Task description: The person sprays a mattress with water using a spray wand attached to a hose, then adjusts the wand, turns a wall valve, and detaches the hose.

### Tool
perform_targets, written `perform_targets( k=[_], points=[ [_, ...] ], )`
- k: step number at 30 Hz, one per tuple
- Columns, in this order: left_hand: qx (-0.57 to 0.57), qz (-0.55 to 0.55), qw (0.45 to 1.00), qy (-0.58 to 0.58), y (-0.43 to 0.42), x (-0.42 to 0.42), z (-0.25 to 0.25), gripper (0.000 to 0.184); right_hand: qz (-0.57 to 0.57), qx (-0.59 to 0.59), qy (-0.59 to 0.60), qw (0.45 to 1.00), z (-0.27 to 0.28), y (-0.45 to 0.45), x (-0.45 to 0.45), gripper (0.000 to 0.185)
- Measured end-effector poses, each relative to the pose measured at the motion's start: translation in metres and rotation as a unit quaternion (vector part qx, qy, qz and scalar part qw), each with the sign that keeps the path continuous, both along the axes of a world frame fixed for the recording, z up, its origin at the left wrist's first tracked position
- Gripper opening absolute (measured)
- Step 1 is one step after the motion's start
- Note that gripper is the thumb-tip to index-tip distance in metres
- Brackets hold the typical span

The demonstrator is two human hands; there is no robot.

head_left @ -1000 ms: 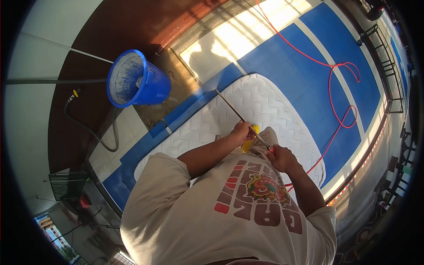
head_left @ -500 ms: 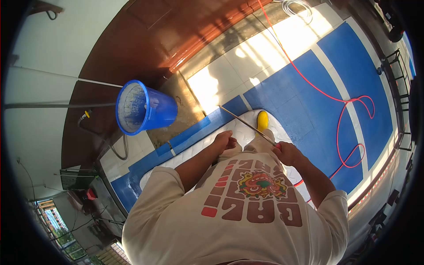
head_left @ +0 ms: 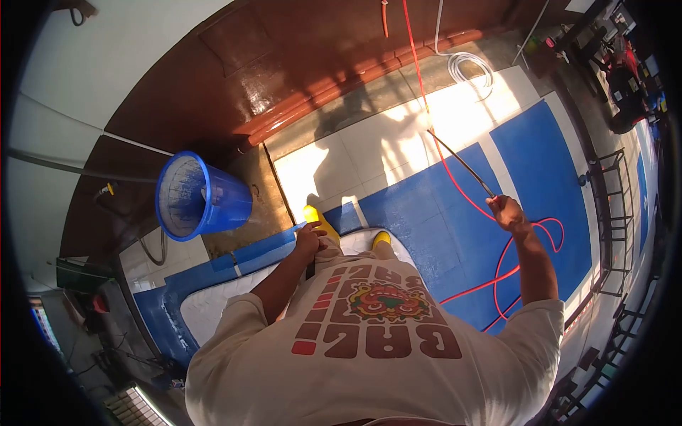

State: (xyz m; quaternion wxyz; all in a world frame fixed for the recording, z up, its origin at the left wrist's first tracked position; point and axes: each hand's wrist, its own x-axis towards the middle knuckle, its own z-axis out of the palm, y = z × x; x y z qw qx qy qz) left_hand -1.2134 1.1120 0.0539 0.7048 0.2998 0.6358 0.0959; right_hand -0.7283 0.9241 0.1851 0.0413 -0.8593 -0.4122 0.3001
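Note:
My right hand [head_left: 507, 213] is held out to the right, closed round the near end of a thin metal rod [head_left: 460, 162]. The rod slants up and away to the left over the blue floor and pale tiles. A red hose [head_left: 455, 177] runs behind the rod and loops on the floor below my right hand; whether the two join is hidden. My left hand [head_left: 310, 238] hangs in front of my body above a yellow boot [head_left: 323, 224], its fingers loosely bent and apart, holding nothing. Another yellow boot [head_left: 382, 237] stands at the end of a white quilted mattress [head_left: 206, 302].
A blue bucket [head_left: 231, 206], its inside stained whitish, lies tipped towards me at the left. A coiled white hose [head_left: 470, 69] rests by the brown wall [head_left: 284, 64]. Blue floor panels [head_left: 547, 153] stretch right to a black metal rack [head_left: 615, 220]. A grey hose [head_left: 153, 259] bends below the bucket.
My right hand has swung right and forward with the rod, whose tip now points over the sunlit tiles. A boot has stepped forward at the left. The view has shifted.

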Motion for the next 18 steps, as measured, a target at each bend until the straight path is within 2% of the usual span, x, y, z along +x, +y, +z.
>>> perform_targets(
  k=[3, 6, 8, 9, 10, 12, 15, 16, 17, 18],
  points=[
    [-0.004, 0.015, 0.999, -0.03, 0.032, 0.007, -0.004, 0.042, 0.057, 0.025, -0.004, 0.998, 0.003, 0.056, 0.004, 0.051],
    [0.0, -0.004, 0.999, -0.037, 0.081, 0.014, -0.024, 0.042, 0.093, 0.003, -0.045, 0.995, 0.016, 0.113, -0.016, 0.051],
    [-0.02, -0.027, 0.997, -0.07, 0.124, 0.012, -0.033, 0.041, 0.131, 0.076, -0.017, 0.988, 0.019, 0.141, -0.031, 0.044],
    [-0.022, -0.029, 0.995, -0.095, 0.145, 0.01, -0.028, 0.034, 0.135, 0.039, -0.036, 0.989, 0.021, 0.157, -0.04, 0.041],
    [0.001, -0.02, 0.994, -0.109, 0.165, 0.007, -0.03, 0.031, 0.161, 0.064, -0.036, 0.984, 0.015, 0.166, -0.044, 0.039],
    [0.042, 0.031, 0.988, -0.143, 0.202, -0.002, -0.029, 0.027, 0.118, -0.052, -0.048, 0.99, 0.035, 0.196, -0.077, 0.038],
    [0.098, 0.01, 0.986, -0.136, 0.271, -0.026, 0.008, 0.034, 0.14, -0.124, -0.011, 0.982, 0.042, 0.226, -0.102, 0.038],
    [0.16, -0.005, 0.98, -0.121, 0.296, -0.034, 0.015, 0.041, 0.123, -0.139, 0.013, 0.983, 0.045, 0.235, -0.108, 0.04],
    [0.195, 0.011, 0.97, -0.143, 0.324, -0.044, 0.026, 0.043, 0.143, -0.172, 0.02, 0.974, 0.044, 0.243, -0.111, 0.04],
    [0.274, 0.045, 0.929, -0.245, 0.351, -0.059, 0.027, 0.046, 0.17, -0.194, 0.0, 0.966, 0.037, 0.246, -0.111, 0.042]
  ],
)
